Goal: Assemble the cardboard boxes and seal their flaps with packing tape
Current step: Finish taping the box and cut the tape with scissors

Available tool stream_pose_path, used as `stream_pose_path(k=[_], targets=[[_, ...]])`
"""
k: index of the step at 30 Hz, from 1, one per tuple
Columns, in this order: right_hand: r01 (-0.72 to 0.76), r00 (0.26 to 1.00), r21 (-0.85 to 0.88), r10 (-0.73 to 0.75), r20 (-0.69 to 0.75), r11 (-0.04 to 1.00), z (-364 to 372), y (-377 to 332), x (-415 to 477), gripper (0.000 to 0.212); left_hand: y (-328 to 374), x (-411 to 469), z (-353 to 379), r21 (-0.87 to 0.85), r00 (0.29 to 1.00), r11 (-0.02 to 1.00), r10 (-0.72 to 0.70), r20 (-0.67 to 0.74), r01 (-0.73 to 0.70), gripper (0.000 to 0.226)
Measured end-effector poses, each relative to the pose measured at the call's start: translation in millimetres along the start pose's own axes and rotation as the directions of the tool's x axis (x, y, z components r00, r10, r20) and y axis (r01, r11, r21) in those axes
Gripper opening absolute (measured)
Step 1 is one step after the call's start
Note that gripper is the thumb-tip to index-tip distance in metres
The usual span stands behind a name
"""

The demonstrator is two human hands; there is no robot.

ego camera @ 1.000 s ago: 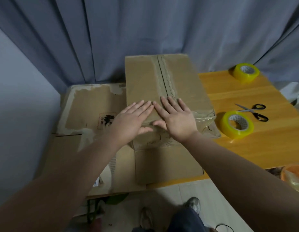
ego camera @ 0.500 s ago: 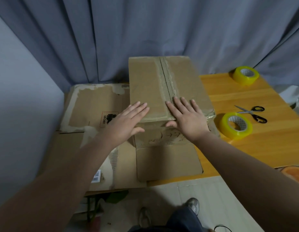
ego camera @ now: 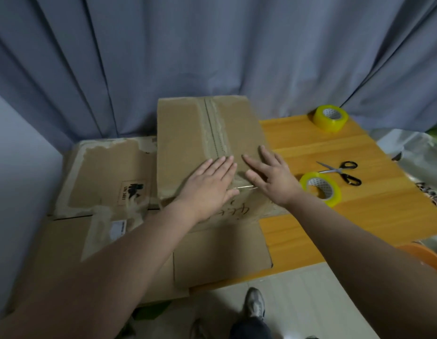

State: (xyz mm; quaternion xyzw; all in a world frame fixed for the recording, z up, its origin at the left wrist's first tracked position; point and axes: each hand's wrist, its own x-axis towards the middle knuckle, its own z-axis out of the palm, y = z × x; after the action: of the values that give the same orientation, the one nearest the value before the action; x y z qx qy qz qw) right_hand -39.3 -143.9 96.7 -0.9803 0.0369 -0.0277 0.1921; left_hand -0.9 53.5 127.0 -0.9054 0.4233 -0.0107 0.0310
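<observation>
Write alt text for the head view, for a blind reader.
A person's left hand and right hand rest flat on the taped top of a cardboard box on a wooden table. A yellow tape roll, black-handled scissors and a farther tape roll lie to its right.

Cardboard box (ego camera: 185, 133), top flaps shut, stands on flattened boxes (ego camera: 102, 172); yellow tape, near roll (ego camera: 336, 195) and far roll (ego camera: 328, 124), lies flat to its right.

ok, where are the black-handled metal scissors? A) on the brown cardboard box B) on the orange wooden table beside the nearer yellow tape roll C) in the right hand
B: the scissors lie on the table by the nearer tape roll, untouched.
</observation>
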Motion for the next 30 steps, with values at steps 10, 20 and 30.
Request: stream_pose_path(k=[10, 20, 30], targets=[[0.379, 0.913, 0.166, -0.339, -0.226, 0.91, 18.0, 53.4, -15.8, 0.071, 7.9, 11.9, 10.9, 0.084, 1.0, 0.996, -0.006, 0.02, 0.004, 0.078], [0.305, 0.95, 0.307, -0.268, -0.159, 0.901, 22.6, 61.4, -22.9, 0.056, 7.1, 13.9, 13.8, 0.107, 0.997, 0.994, -0.028, 0.065, 0.021, 0.08], [0.199, 0.979, 0.41, -0.158, -0.132, 0.89, 16.6, 64.2, -30.4, 0.054, 14.8, 18.8, 4.3, 0.045, 1.0, 0.999, 0.002, -0.014, -0.001, 0.087]])
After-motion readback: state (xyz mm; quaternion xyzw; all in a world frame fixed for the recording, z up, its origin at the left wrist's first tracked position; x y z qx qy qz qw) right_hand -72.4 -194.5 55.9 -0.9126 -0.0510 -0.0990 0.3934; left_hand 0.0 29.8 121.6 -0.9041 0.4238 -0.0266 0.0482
